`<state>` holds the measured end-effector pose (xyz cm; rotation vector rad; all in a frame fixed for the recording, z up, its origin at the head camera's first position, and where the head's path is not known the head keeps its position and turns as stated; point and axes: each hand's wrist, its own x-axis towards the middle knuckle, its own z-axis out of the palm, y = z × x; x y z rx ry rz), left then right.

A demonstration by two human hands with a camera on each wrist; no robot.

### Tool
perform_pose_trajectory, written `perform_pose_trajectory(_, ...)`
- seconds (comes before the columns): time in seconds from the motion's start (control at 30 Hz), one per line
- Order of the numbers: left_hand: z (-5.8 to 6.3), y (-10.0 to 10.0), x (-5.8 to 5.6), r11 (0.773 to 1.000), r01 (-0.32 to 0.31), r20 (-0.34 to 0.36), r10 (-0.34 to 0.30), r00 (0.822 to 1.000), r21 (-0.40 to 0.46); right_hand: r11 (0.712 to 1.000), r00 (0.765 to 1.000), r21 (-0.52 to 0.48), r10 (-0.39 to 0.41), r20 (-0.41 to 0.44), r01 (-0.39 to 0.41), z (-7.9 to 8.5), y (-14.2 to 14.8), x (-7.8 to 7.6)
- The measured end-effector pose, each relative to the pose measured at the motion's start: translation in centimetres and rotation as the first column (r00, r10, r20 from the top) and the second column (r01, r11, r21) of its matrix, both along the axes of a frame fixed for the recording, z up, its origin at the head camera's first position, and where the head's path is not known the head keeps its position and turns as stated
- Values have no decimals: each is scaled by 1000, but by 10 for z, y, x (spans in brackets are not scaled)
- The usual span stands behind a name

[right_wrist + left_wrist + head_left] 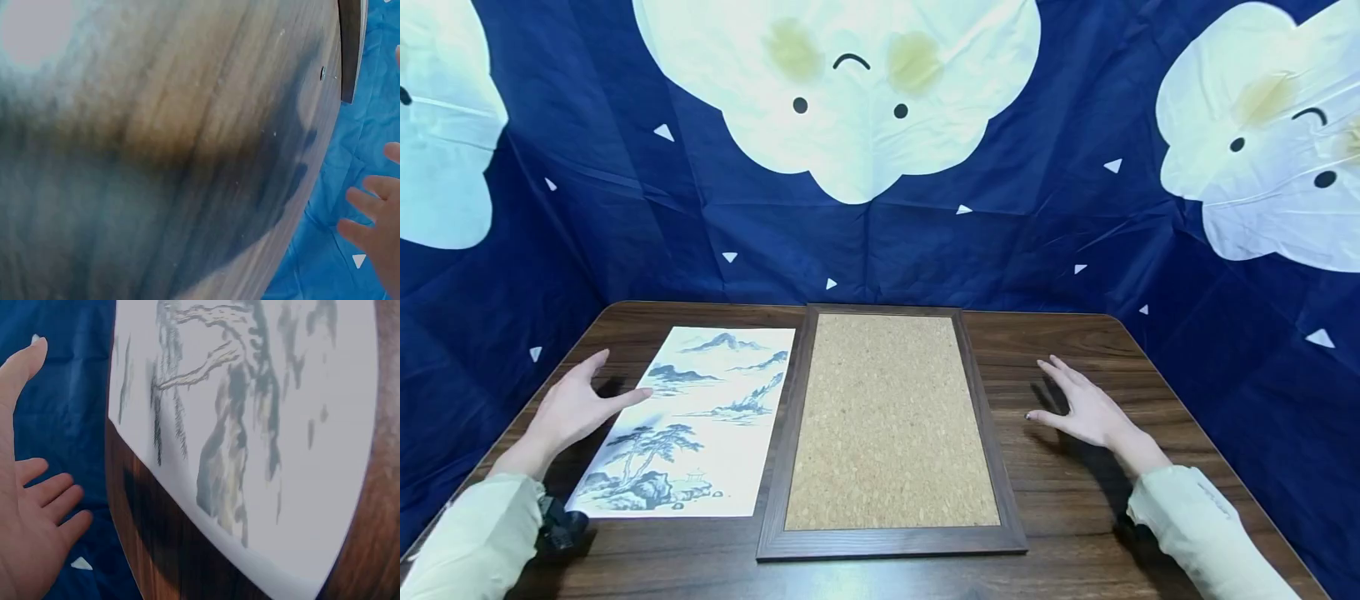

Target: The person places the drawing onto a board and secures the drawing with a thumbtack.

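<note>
A white sheet (722, 450) printed with a blue-grey ink landscape of mountains, pines and rocks lies on the left of the table. My left hand (576, 408) hovers by its left edge, thumb reaching over the paper, fingers spread and holding nothing. In the left wrist view the sheet (300, 537) fills the middle, with the hand (37, 525) at the left. Beside the sheet, at the table's middle, lies a dark wooden frame (891, 543) around a cork board (895, 417). My right hand (1086, 408) is held above the table right of the frame, fingers apart, nothing in it.
The brown wood-grain table (1060, 517) has rounded far corners. Behind and beside it hangs a dark blue cloth (760, 225) with white cloud faces and small triangles. A small dark device (561, 525) is strapped at the left wrist.
</note>
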<state>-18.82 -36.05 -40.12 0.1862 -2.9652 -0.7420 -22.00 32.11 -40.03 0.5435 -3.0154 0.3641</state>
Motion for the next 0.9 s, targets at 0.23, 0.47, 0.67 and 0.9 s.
perform_pose_trajectory(0.23, -4, -9, 6, 978, -59, 93, 41, 995, 202, 983, 999, -181, 17, -36, -23, -13, 0, 3)
perform_pose_trajectory(0.47, -13, -16, 8, 953, -74, 166, 25, 986, 293, 916, 1000, -402, 10, -4, -11, -21, -8, 6)
perform_pose_trajectory(0.67, -15, -16, 8, 941, -85, 210, 16, 978, 328, 851, 997, -523, -4, 83, 47, -25, -13, 4)
perform_pose_trajectory(0.9, -18, -14, 8, 958, -61, 198, 4, 980, 280, 806, 984, -579, -26, 178, 126, -28, -16, 4)
